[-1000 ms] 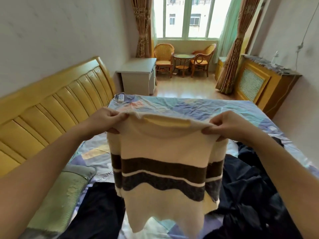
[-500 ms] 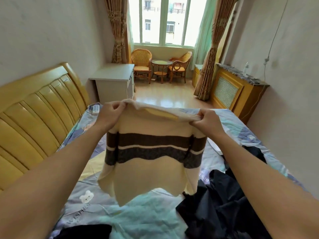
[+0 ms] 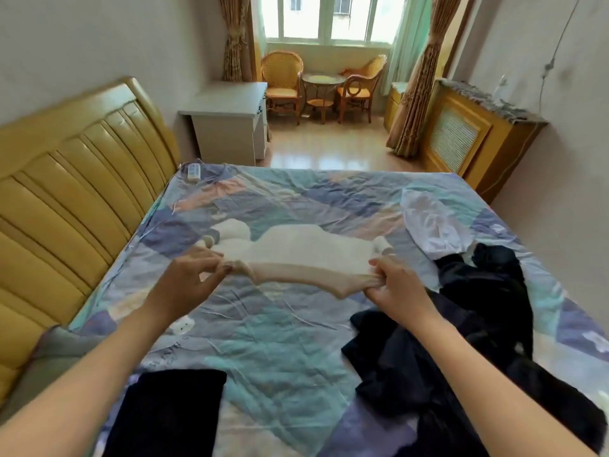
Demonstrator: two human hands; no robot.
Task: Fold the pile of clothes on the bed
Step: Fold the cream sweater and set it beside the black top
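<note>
Step in hand: laying out the cream sweater for folding. It lies flat on the bed, mid-mattress, sleeves tucked near its far corners. The left hand pinches the near-left corner, its other fingers loosely spread; the right hand grips the near-right corner with curled fingers.

Judgement: the next move calls for releasing the near edge smooth, then folding the sleeves inward.

Unfolded dark clothes lie heaped at right, a white garment beyond them, a dark folded piece near left.

Room: yellow headboard, white desk, wicker chairs under the window.
</note>
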